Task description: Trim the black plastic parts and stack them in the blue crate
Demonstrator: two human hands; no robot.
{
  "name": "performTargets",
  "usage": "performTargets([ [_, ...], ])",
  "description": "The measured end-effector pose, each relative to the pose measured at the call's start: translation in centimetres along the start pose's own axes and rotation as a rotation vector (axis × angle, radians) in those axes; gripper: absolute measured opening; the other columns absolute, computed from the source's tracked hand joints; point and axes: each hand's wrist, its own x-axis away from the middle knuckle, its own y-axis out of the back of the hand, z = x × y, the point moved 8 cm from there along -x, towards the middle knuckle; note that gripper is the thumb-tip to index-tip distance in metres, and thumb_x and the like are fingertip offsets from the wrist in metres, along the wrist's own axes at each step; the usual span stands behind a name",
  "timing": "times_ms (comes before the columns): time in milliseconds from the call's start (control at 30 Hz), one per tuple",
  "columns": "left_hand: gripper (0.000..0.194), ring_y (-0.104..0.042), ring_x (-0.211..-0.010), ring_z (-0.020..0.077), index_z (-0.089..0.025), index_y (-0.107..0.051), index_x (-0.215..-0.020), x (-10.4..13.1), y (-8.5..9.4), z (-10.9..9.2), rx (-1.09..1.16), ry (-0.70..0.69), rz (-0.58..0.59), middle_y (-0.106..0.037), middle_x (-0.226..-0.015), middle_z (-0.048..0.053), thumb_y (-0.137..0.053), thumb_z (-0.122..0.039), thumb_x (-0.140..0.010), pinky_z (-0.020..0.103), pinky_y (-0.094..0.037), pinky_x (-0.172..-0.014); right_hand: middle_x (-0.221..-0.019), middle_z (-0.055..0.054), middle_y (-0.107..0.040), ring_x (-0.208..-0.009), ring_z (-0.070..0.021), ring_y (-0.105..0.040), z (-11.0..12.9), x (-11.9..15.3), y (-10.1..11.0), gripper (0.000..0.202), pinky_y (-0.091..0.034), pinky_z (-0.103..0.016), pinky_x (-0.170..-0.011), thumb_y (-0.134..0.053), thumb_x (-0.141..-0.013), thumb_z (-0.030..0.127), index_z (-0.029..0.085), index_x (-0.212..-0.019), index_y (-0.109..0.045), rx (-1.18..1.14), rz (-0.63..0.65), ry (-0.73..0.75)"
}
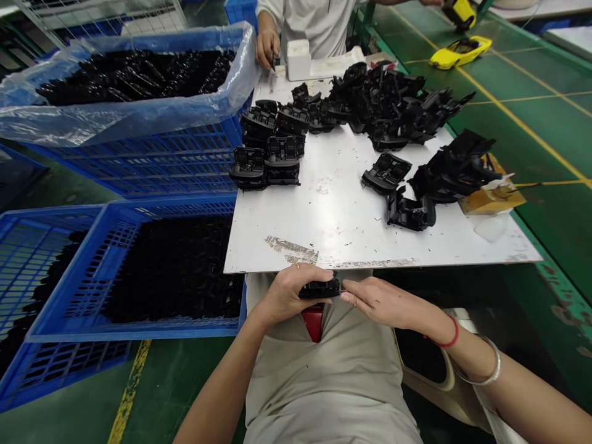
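- By the left hand (291,291), a black part (320,288) is held above the lap (319,376), near the white table (324,216).
- By narrowed fingers of the right hand (382,300), a thin piece (343,291) is pinched beside this part.
- On the table, similar parts (283,154) are piled.
- On the green edge (552,274), pale marks are seen; whether writing, it cannot be told.

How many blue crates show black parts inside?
3: the lined crate at upper left, the middle crate nearer the camera, and the leftmost crate, which the middle one partly covers. More may be hidden, or their contents out of sight.
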Motion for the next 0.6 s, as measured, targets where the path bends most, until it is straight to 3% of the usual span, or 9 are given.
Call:
performTargets([
  [233,0.029,-0.074,-0.092,0.0226,-0.019,-0.066,-0.106,-0.08,-0.03,-0.04,-0.014,-0.021,0.014,-0.077,-0.098,0.009,-0.074,-0.033,-0.082,0.034,-0.059,-0.082,-0.056,0.006,-0.037,-0.046,-0.012,-0.029,0.2,-0.21,0.0,0.032,-0.018,-0.028,-0.048,-0.029,-0.104,0.037,0.022,-0.08,-0.045,0.199,-0.045,0.02],
  [600,0.03,-0.074,-0.091,0.0211,-0.017,-0.065,-0.104,0.01,-0.16,-0.45,-0.033,-0.036,-0.008,-0.077,-0.098,0.01,-0.073,-0.035,-0.083,0.032,-0.059,-0.082,-0.058,0.006,-0.038,-0.049,-0.0108,-0.037,-0.31,-0.03,0.01,0.032,-0.026,-0.026,-0.051,-0.035,-0.102,0.04,0.023,-0.076,-0.041,-0.012,-0.07,0.07],
])
